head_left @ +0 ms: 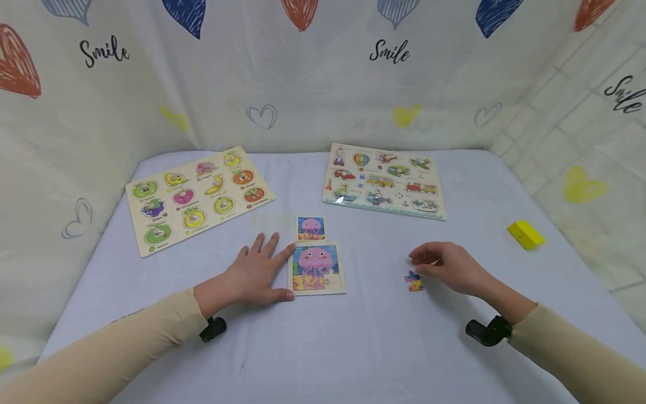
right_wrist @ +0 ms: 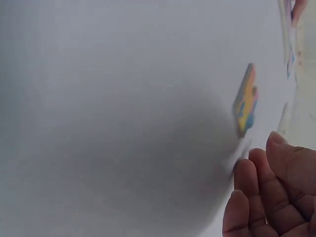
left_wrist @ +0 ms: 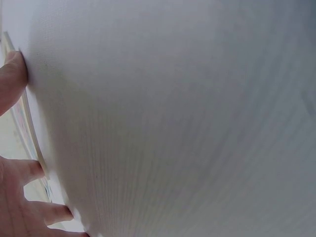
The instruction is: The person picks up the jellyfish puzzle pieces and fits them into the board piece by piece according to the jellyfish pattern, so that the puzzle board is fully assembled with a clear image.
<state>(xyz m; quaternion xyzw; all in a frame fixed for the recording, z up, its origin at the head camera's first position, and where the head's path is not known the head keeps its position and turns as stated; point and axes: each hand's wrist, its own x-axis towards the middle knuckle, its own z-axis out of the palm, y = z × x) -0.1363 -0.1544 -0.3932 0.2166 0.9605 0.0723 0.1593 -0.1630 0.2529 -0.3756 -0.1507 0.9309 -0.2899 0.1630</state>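
Observation:
A square wooden jellyfish puzzle point(head_left: 316, 266) lies at the middle of the table, bare wood showing at its lower right corner. Just above it is a small jellyfish picture card point(head_left: 310, 228). My left hand point(head_left: 254, 275) lies spread at the puzzle's left side, thumb and index finger at its edge; the left wrist view shows these fingers against the board's rim. To the right, a loose jigsaw piece point(head_left: 414, 281) in yellow, blue and pink lies on the cloth. My right hand point(head_left: 449, 266) hovers beside that piece point(right_wrist: 245, 101), fingers loosely bent, with a gap between them and it.
A fruit puzzle board point(head_left: 199, 200) lies slanted at the back left. At the back right is a vehicle puzzle board point(head_left: 383, 180). A yellow block point(head_left: 526, 234) sits near the table's right edge. Printed cloth point(head_left: 323, 78) hangs behind the table.

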